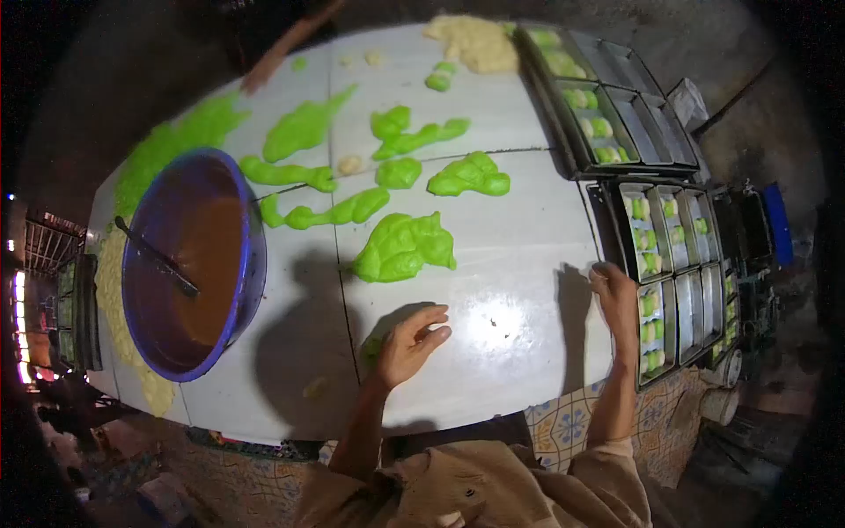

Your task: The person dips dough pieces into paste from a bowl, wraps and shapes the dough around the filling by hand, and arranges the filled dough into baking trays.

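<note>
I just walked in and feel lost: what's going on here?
Someone stands at a white table spread with bright green dough. Their left hand is near a large lump, seemingly empty; their right hand is beside the trays, its grip unclear. Green and pale pieces fill some compartments. A purple basin holds brown liquid. Another person's hand is across the table.

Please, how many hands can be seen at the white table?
3. Left hand, over the near part of the table; right hand, beside the trays; another person's hand, blurred, at the far left edge. Dark areas may hide more.
</note>
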A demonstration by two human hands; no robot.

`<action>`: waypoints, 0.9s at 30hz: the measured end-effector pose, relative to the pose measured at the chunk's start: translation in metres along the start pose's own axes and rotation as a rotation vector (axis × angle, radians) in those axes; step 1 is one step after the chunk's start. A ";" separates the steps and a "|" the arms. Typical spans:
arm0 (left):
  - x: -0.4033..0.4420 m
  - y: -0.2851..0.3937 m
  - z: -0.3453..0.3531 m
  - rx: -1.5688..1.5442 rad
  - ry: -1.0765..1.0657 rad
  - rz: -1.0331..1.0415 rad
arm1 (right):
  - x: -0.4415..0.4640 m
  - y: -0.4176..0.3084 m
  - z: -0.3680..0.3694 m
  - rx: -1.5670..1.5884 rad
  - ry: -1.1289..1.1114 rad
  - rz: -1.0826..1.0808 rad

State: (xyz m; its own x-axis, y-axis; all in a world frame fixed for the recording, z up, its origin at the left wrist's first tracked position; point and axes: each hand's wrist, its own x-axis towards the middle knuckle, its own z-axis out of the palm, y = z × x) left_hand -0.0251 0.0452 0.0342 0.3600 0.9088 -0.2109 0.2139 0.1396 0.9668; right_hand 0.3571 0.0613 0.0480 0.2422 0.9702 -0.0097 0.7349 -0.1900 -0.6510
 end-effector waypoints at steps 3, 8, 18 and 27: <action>0.004 0.011 -0.013 0.007 0.075 -0.050 | 0.045 -0.047 0.052 0.072 -0.104 -0.191; 0.011 -0.004 -0.042 0.039 0.275 -0.079 | 0.083 -0.104 0.098 0.169 -0.204 -0.321; 0.088 -0.027 -0.131 0.760 0.733 0.277 | 0.088 -0.249 0.216 -0.146 -0.197 -0.687; 0.128 -0.024 -0.140 0.790 0.468 0.338 | 0.094 -0.260 0.216 0.153 -0.391 -0.457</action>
State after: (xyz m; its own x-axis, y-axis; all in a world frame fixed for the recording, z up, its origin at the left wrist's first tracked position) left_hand -0.1116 0.2133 0.0041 0.1535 0.9405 0.3030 0.7737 -0.3052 0.5552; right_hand 0.0523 0.2340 0.0522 -0.3471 0.9371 0.0374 0.6030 0.2536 -0.7564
